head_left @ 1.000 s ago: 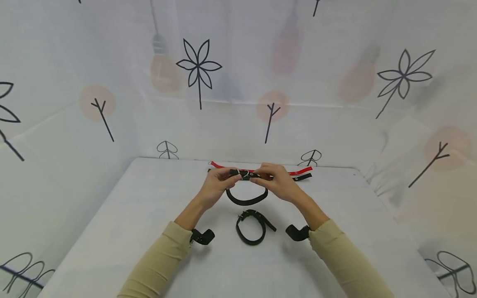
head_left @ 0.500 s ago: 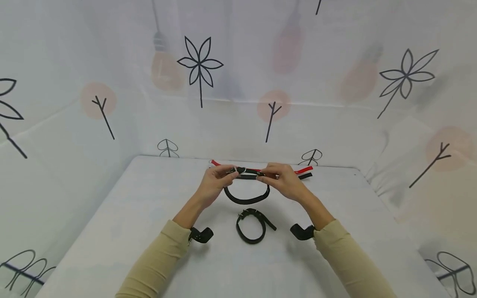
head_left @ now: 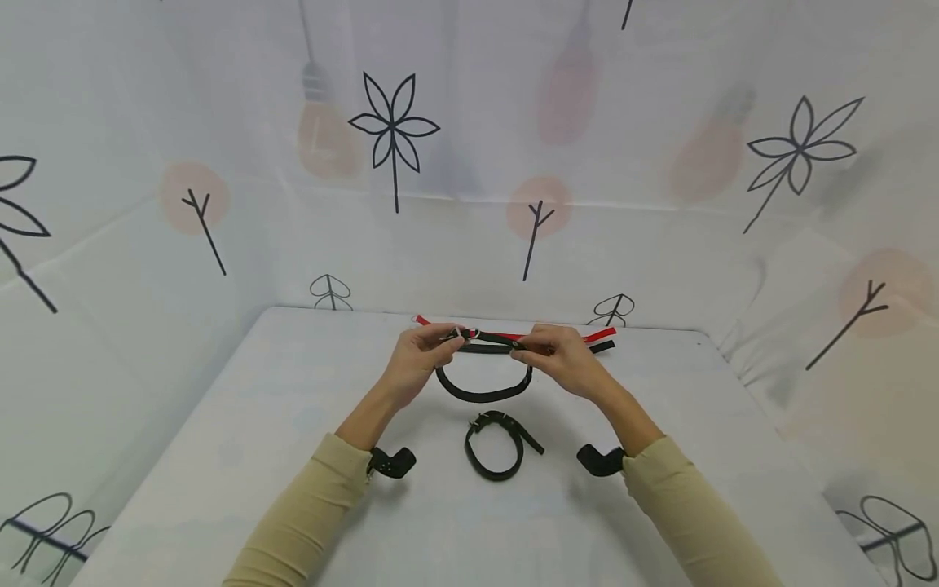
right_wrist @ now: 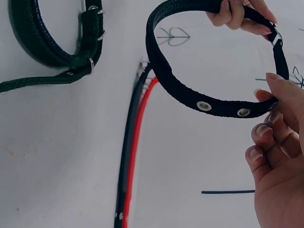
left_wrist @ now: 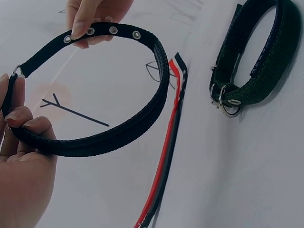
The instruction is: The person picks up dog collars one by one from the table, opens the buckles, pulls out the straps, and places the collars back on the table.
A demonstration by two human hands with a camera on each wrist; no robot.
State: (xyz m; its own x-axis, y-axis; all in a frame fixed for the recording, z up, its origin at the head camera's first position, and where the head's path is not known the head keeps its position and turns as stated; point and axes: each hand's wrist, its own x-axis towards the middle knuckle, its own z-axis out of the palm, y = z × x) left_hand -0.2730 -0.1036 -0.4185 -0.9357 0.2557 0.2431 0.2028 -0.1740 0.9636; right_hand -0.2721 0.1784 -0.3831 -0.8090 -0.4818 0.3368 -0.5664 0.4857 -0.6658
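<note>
Above the far part of the table, both hands hold up a black collar (head_left: 480,398) bent into a loop. My left hand (head_left: 416,359) grips its buckle end, where a metal ring shows between the fingers. Thumb and fingers of my right hand (head_left: 566,356) pinch the strap end, which has a row of metal eyelets (right_wrist: 204,106). In the left wrist view, the strap passes at the metal ring (left_wrist: 17,71); whether the buckle's pin sits in an eyelet is hidden. A dark green buckled collar (left_wrist: 280,52) lies on the table nearer the body.
Behind the hands, a red strap (head_left: 601,335) and a black strap (head_left: 603,347) lie side by side along the white table (head_left: 293,424). Patterned white cloth (head_left: 469,244) rises at the table's back edge. Dark camera mounts (head_left: 392,462) sit at the wrists.
The hands have drawn slightly apart, the right one moving rightward with the strap end. The held loop looks a little wider. The collar on the table and the straps stay put.
</note>
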